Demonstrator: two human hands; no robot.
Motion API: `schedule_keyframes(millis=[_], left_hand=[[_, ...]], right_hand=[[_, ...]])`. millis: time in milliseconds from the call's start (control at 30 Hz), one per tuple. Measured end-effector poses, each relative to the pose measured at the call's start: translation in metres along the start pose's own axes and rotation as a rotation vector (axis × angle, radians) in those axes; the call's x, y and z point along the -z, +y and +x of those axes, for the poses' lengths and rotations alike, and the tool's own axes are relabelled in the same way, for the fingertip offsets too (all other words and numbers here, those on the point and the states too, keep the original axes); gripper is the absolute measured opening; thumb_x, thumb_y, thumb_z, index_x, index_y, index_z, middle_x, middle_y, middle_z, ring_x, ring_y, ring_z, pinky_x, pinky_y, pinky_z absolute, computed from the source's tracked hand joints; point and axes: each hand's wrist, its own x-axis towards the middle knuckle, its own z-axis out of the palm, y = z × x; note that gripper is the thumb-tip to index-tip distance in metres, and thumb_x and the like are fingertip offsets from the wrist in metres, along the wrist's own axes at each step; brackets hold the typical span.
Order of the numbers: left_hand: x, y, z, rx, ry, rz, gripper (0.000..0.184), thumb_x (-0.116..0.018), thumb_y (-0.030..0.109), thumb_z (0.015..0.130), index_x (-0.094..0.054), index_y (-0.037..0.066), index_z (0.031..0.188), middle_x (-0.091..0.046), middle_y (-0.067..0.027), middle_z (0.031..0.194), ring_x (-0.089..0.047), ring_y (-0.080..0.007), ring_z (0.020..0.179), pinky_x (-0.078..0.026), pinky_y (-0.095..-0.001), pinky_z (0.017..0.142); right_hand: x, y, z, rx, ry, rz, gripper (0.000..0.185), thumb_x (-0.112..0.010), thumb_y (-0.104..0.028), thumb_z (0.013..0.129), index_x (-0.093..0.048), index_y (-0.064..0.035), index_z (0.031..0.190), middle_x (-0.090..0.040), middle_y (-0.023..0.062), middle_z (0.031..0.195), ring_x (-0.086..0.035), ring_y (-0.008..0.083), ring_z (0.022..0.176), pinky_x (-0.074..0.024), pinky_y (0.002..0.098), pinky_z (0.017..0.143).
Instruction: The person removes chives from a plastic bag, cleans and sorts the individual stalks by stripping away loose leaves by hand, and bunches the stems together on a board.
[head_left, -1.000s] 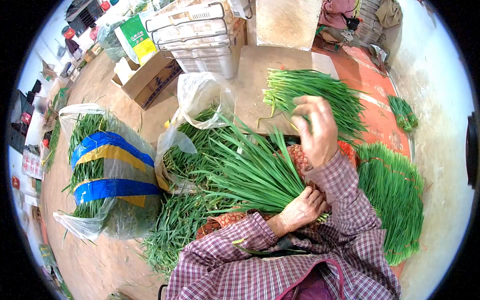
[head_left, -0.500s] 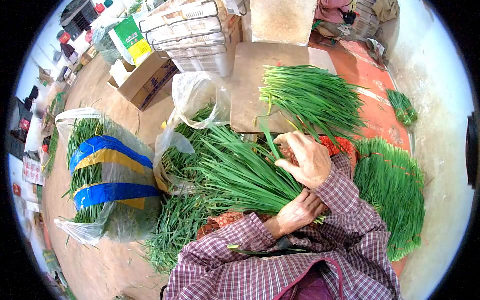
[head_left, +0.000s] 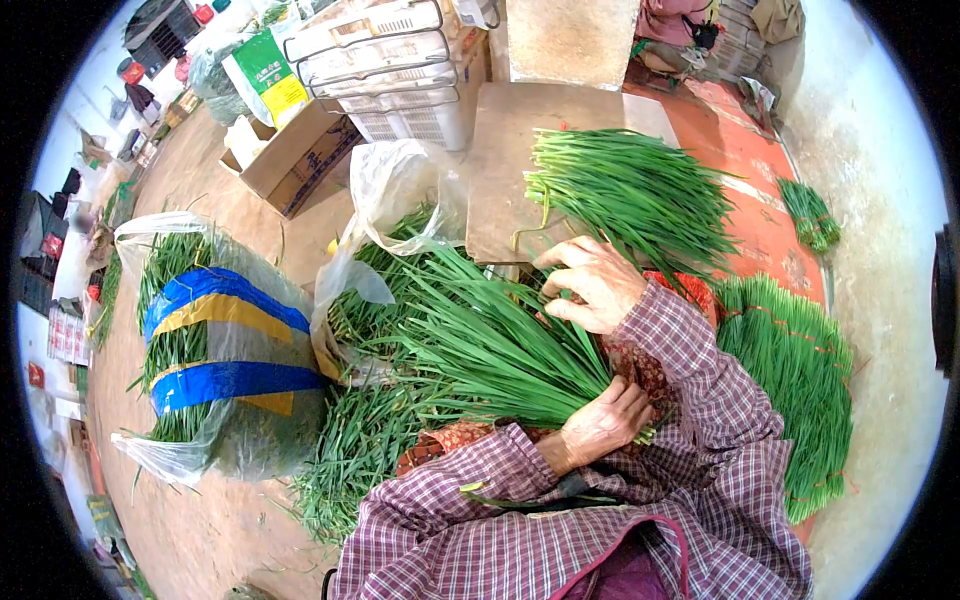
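Note:
My left hand point(head_left: 607, 422) is wrapped round the pale stem ends of a bunch of garlic chives point(head_left: 500, 345), over my lap. The bunch's green leaves fan out to the upper left. Just above it is my right hand point(head_left: 597, 285), palm down, with fingers bent and apart and nothing clearly held in them. Loose chive leaves point(head_left: 365, 450) lie in a heap under and left of the bunch. A bigger pile of chives point(head_left: 630, 195) rests on a brown board point(head_left: 500, 120) in front of my right hand.
A taped clear bag of chives point(head_left: 230, 350) stands at the left, with an open plastic bag point(head_left: 400, 190) beside the heap. Tied chive bundles point(head_left: 790, 390) lie by the right wall. Farther off are a cardboard box point(head_left: 295, 165) and stacked white crates point(head_left: 385, 75).
My right hand has lifted slightly up and away from the bunch, and the leaf near its fingertips no longer shows there. My left hand keeps its grip on the chives.

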Motion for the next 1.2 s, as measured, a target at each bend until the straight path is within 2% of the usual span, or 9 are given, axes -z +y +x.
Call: schedule_keyframes(millis=[167,400,600,633,767,900,1033,1133,1200], left_hand=[[0.001,0.001,0.001,0.006,0.016,0.028,0.028,-0.054,0.024,0.076,-0.062,0.009,0.097,-0.056,-0.0033,0.09,-0.052,-0.0197,0.093,-0.039,-0.0365,0.091],[-0.001,0.0,0.0,-0.001,0.026,0.044,0.028,-0.054,0.024,0.076,-0.062,0.008,0.098,-0.056,-0.0031,0.089,-0.052,-0.0197,0.093,-0.039,-0.036,0.091],[-0.004,0.001,0.004,0.045,0.046,0.002,0.033,-0.054,0.024,0.075,-0.062,0.005,0.1,-0.06,-0.006,0.094,-0.054,-0.0212,0.098,-0.04,-0.0373,0.091],[0.003,-0.004,0.005,0.044,0.167,0.039,0.032,-0.053,0.024,0.076,-0.061,0.004,0.099,-0.061,-0.0068,0.096,-0.054,-0.0216,0.1,-0.04,-0.0374,0.09],[-0.016,0.006,0.004,0.018,0.089,-0.005,0.025,-0.053,0.024,0.076,-0.062,0.006,0.092,-0.06,-0.0051,0.092,-0.054,-0.0213,0.095,-0.038,-0.0348,0.088],[-0.005,0.003,0.004,-0.005,0.032,0.102,0.022,-0.053,0.026,0.076,-0.063,0.009,0.086,-0.058,-0.002,0.083,-0.053,-0.019,0.088,-0.037,-0.0337,0.085],[-0.003,0.003,0.006,0.03,0.023,0.107,0.02,-0.054,0.025,0.075,-0.063,0.009,0.085,-0.057,-0.002,0.081,-0.052,-0.0188,0.086,-0.037,-0.0331,0.084],[0.014,-0.01,0.007,0.039,0.145,-0.054,0.019,-0.062,0.02,0.068,-0.062,0.009,0.084,-0.056,-0.0022,0.079,-0.052,-0.0192,0.084,-0.039,-0.0326,0.081],[0.052,-0.039,0.001,0.128,0.206,-0.449,0.025,-0.071,0.013,0.062,-0.062,0.008,0.085,-0.056,-0.0036,0.079,-0.054,-0.0208,0.083,-0.042,-0.0336,0.076]], right_hand=[[-0.005,0.011,-0.004,-0.023,-0.071,0.092,0.021,-0.067,-0.029,0.077,-0.07,-0.0089,0.084,-0.06,0.0037,0.118,-0.048,0.0257,0.114,-0.0369,0.0412,0.099],[-0.004,0.007,-0.012,-0.024,-0.103,0.17,0.019,-0.068,-0.022,0.075,-0.065,-0.0036,0.079,-0.062,0.0105,0.108,-0.052,0.0298,0.107,-0.0391,0.0411,0.094],[-0.017,-0.006,-0.022,0.052,0.276,-0.08,0.011,-0.065,-0.016,0.074,-0.062,-0.0071,0.08,-0.059,0.0055,0.1,-0.052,0.0261,0.101,-0.0367,0.0434,0.093],[-0.021,-0.008,-0.023,0.033,0.328,-0.124,0.008,-0.064,-0.013,0.074,-0.06,-0.0077,0.079,-0.058,0.0051,0.099,-0.052,0.0253,0.1,-0.0355,0.0449,0.094],[-0.019,0.002,-0.003,-0.03,0.576,-0.231,0.013,-0.066,-0.017,0.076,-0.062,-0.0071,0.084,-0.059,0.0057,0.096,-0.053,0.0261,0.095,-0.0364,0.0447,0.093],[-0.001,0.003,0.01,-0.013,0.456,-0.315,0.016,-0.069,-0.018,0.074,-0.064,-0.0064,0.083,-0.06,0.0038,0.098,-0.055,0.0254,0.089,-0.039,0.0411,0.087],[0.015,-0.007,0.014,-0.071,0.388,-0.277,0.026,-0.07,-0.018,0.074,-0.063,-0.0083,0.096,-0.061,0.0051,0.094,-0.057,0.025,0.09,-0.0398,0.0397,0.087],[0.029,-0.011,0.007,-0.11,0.43,-0.214,0.037,-0.07,-0.016,0.073,-0.061,-0.0092,0.108,-0.063,0.0084,0.095,-0.06,0.0271,0.092,-0.0429,0.0397,0.087],[0.033,-0.01,0.003,-0.122,0.528,0.087,0.04,-0.071,-0.015,0.073,-0.06,-0.0071,0.111,-0.063,0.0112,0.101,-0.062,0.0298,0.093,-0.0468,0.0395,0.085]])
